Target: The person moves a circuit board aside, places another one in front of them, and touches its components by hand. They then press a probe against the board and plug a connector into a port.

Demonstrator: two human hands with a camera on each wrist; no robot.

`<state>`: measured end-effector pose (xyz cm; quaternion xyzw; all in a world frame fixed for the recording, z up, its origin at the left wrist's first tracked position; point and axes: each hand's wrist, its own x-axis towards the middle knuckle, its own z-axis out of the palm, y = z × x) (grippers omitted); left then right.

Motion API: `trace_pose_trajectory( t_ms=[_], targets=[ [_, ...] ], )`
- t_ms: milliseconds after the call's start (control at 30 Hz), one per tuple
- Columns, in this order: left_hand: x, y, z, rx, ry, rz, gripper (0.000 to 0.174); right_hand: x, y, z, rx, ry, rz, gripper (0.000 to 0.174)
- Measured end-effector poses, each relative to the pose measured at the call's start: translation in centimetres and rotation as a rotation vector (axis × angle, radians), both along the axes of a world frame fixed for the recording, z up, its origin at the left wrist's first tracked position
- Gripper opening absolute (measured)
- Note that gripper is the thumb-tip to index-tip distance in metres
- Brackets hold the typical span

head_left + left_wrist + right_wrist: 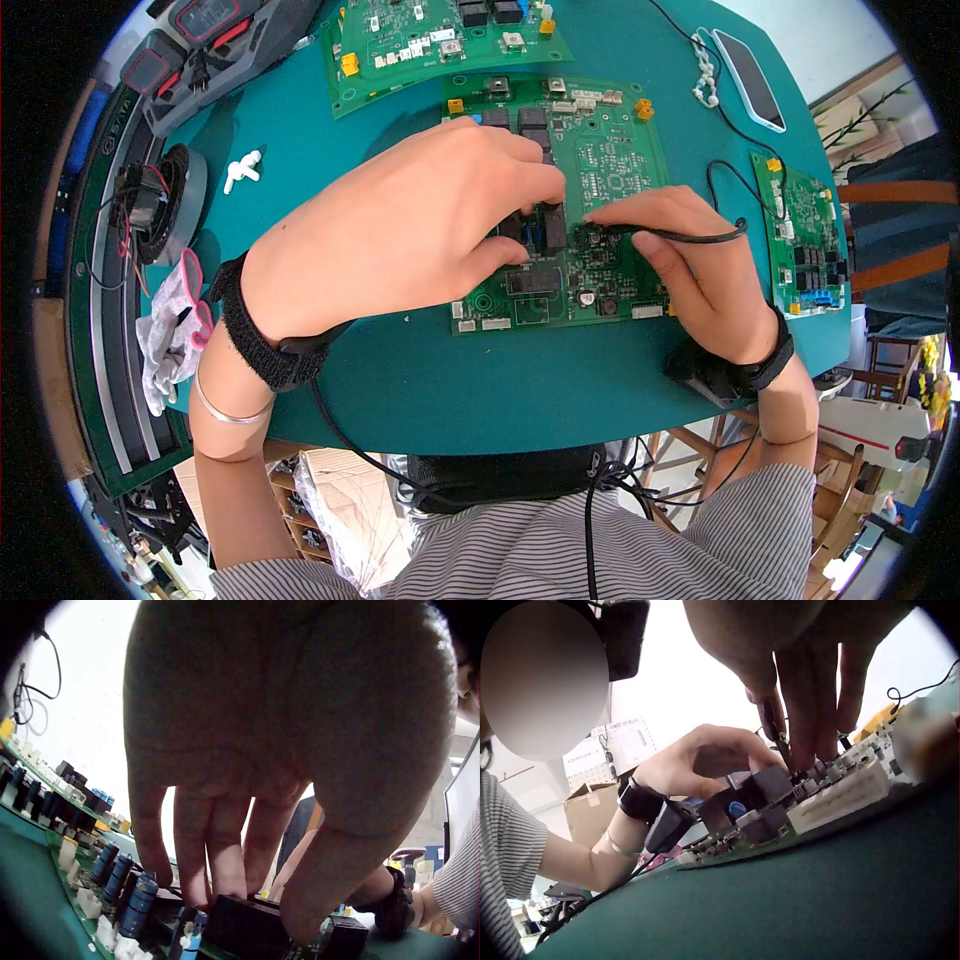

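Observation:
A green circuit board [620, 180] lies on the table in the head view. My left hand [400, 215] reaches over its left part, thumb and fingers on either side of a black block-shaped component [553, 228]; the left wrist view shows them around a black block [244, 924]. At the board's middle, my right hand [705, 275] pinches the end of a black cable [690, 237]. In the right wrist view the thin dark end [775, 724] between the fingers points down at small parts on the board. Whether its tip touches them cannot be told.
Another green board [440, 45] lies behind, and a smaller one [790, 235] at the right. A phone [750, 80] and a beaded strap [705, 75] are at the back right. White earbuds [243, 171], a glove [175, 330] and a round device [180, 205] are at the left.

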<state>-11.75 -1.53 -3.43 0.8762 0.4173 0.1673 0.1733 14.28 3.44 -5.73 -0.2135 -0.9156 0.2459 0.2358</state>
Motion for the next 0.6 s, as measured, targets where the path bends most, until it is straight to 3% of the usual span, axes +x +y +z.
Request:
trace_pose_trajectory(
  t_ms=[600],
  targets=[
    [-0.22, 0.36, -0.46, 0.000, -0.063, -0.024, 0.045, -0.03, -0.27, 0.50, -0.059, -0.017, 0.013, 0.019]
  ],
)
